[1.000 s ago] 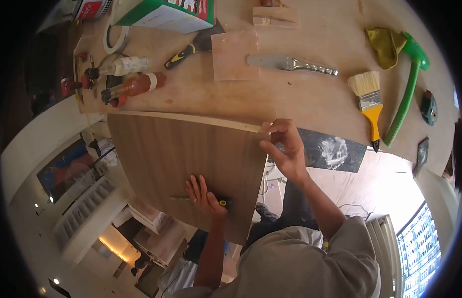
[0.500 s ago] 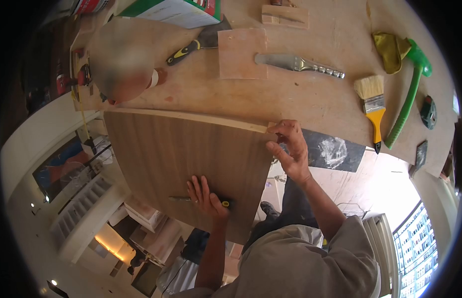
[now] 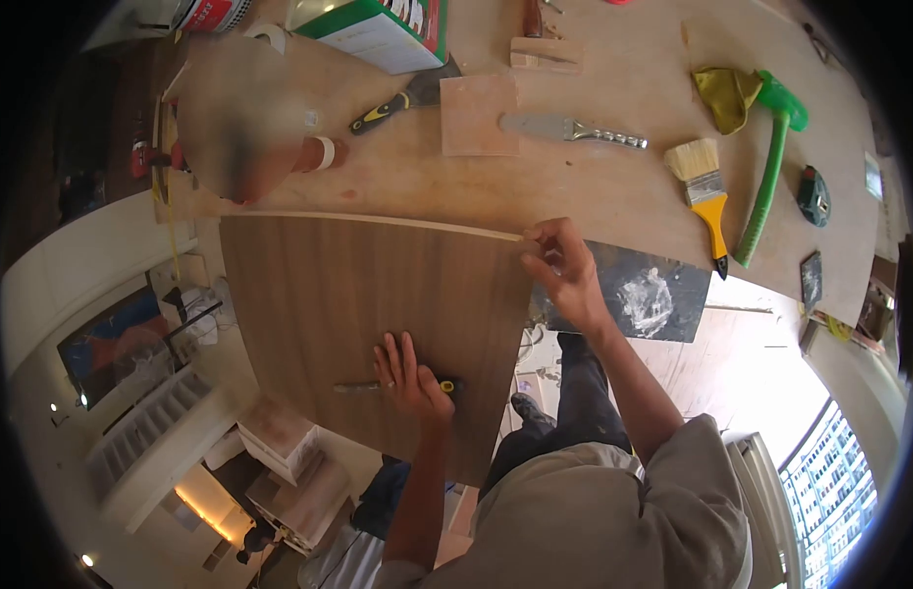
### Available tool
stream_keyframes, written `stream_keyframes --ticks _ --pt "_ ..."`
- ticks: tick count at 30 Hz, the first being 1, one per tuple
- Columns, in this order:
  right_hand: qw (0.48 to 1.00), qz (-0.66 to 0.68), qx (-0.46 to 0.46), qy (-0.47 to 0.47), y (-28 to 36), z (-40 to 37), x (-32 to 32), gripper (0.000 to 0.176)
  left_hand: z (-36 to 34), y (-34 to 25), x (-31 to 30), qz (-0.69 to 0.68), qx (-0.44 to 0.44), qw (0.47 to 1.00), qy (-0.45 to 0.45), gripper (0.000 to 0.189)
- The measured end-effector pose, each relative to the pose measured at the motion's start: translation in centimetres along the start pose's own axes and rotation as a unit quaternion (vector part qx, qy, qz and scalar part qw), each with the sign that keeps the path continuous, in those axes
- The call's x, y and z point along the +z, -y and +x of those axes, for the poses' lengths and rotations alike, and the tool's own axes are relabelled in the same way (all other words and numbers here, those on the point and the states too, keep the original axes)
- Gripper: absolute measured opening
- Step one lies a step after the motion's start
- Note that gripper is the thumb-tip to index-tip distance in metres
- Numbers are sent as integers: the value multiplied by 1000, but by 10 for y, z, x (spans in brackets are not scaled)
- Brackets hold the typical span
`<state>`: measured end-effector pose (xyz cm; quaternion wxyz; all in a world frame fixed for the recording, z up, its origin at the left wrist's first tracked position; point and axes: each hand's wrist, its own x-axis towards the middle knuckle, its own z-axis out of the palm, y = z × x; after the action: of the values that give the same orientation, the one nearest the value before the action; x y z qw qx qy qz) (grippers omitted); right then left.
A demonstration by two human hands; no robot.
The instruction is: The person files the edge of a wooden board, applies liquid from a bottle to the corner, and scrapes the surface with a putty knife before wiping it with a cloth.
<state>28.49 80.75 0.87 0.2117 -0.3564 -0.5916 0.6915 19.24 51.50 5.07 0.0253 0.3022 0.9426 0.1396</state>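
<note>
A dark brown wood-grain board [image 3: 309, 294] is in front of me, with a pale strip [image 3: 378, 224] along its far edge. My left hand [image 3: 409, 383] lies flat on the board's face, fingers stretched out. Under it is a slim tool with a black-and-yellow handle [image 3: 448, 387]; its narrow blade sticks out on the left, and the palm hides its middle. At the board's far right corner, my right hand [image 3: 566, 270] has its fingers curled and its thumb below, closed on the end of the pale strip. The exact contact is partly hidden.
On the wooden worktop [image 3: 407, 177] lie a putty knife [image 3: 574, 128], a yellow-handled brush [image 3: 706, 201], a green hammer [image 3: 770, 167], a tape measure [image 3: 813, 194] and a black-handled scraper [image 3: 397, 106]. A whitened dark sheet [image 3: 643, 294] lies right of the board. A blurred patch hides the upper left.
The view has shifted, so the worktop tools appear further left. My right hand's fingers have drawn in closer at the board's corner. My left hand remains flat on the board.
</note>
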Motion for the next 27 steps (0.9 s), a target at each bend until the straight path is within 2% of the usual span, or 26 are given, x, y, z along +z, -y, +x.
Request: stream_keyframes --ticks 2,5,8,12,14,16,18,19,21,23,27 --pt "998 -32 43 44 19 8 -12 26 -3 0 0 0 -2 1000 -7 55" --pt "988 -125 10 94 31 23 -25 22 -2 3 1 3 6 1000 -12 55" --pt "979 -161 -32 124 29 38 -30 15 -3 6 1 2 12 1000 -14 55" --pt "967 -154 52 198 45 50 -40 13 -6 5 1 -2 5 1000 -16 55" --pt "959 -166 65 222 42 62 -41 13 3 5 1 0 7 1000 -16 55" --pt "950 -167 28 262 24 73 -43 14 -3 7 -2 -5 11 1000 -20 55" --pt "933 -209 -65 284 33 78 -40 14 -3 9 2 -22 8 999 -36 53" --pt "915 -290 -38 277 42 78 -35 11 -4 11 3 -23 12 999 -41 53" --pt "876 -371 -29 307 53 86 -30 9 -5 13 4 -17 15 999 -49 53" --pt "840 -449 -91 289 46 86 -25 13 -5 13 4 -11 11 998 -56 53" --pt "844 -469 -40 257 60 78 -17 17 -3 6 -3 -16 0 998 -61 53"
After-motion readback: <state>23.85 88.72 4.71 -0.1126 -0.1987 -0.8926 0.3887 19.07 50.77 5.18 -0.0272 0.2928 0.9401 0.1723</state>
